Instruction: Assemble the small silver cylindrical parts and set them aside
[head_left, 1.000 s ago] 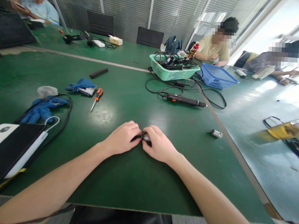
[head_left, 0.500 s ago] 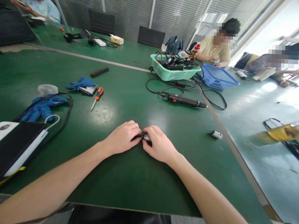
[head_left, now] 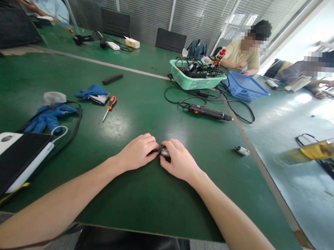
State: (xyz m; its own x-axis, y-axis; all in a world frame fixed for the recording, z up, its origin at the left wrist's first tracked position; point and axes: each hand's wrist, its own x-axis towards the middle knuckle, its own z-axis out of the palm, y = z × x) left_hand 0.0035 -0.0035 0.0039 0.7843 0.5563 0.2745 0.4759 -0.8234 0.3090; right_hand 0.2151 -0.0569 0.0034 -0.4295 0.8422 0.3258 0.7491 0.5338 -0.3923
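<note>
My left hand (head_left: 138, 152) and my right hand (head_left: 179, 161) meet knuckle to knuckle on the green table (head_left: 151, 199), both curled around a small dark metal cylindrical part (head_left: 163, 152). Only a short stretch of the part shows between the fingertips; the rest is hidden under my fingers. A similar small silver cylinder (head_left: 241, 150) lies loose on the table to the right of my right hand.
An electric screwdriver (head_left: 207, 112) with its cable lies ahead, beyond it a green basket (head_left: 196, 81) of cables and a blue basket (head_left: 247, 86). An orange-handled screwdriver (head_left: 109, 107), blue gloves (head_left: 50, 117) and a white and black device (head_left: 9, 160) lie at left. Other people sit at the far tables.
My hands stay locked on the small part in the same spot. Only the view has shifted slightly.
</note>
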